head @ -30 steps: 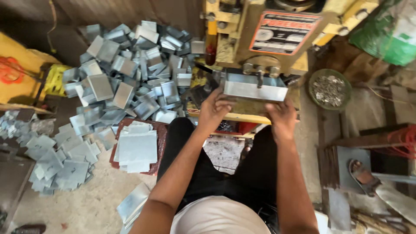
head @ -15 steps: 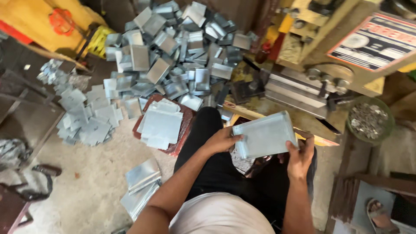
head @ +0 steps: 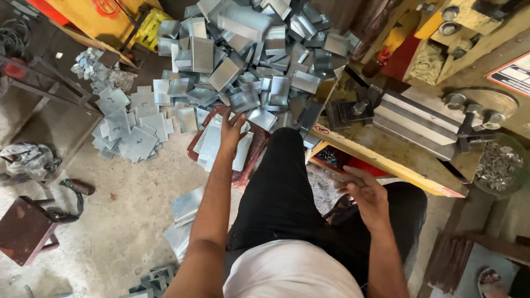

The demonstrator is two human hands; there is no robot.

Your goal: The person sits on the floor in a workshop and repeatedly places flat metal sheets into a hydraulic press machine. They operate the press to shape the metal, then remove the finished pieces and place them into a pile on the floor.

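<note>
Blanks (head: pixel 212 144), flat galvanised steel sheets, lie stacked on a red stool beside the left knee, long axis running away from the person. The sheet both hands gripped half a second ago is gone from them. Left hand (head: pixel 232 131) now reaches over the stack, fingers spread, touching the top sheet. Right hand (head: pixel 364 193) hangs open and empty (near the press (head: pixel 419 118)). Bent pieces (head: pixel 259 49) heap behind, shiny, angular.

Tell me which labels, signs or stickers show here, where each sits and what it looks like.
Warning plate: on the machine at the right edge, rectangular, white with a red border, cut off by the frame.
Small sticker: on the yellow bench edge beside the knee, white with a red round mark.
Yellow board: top left, bearing a red painted emblem.
</note>
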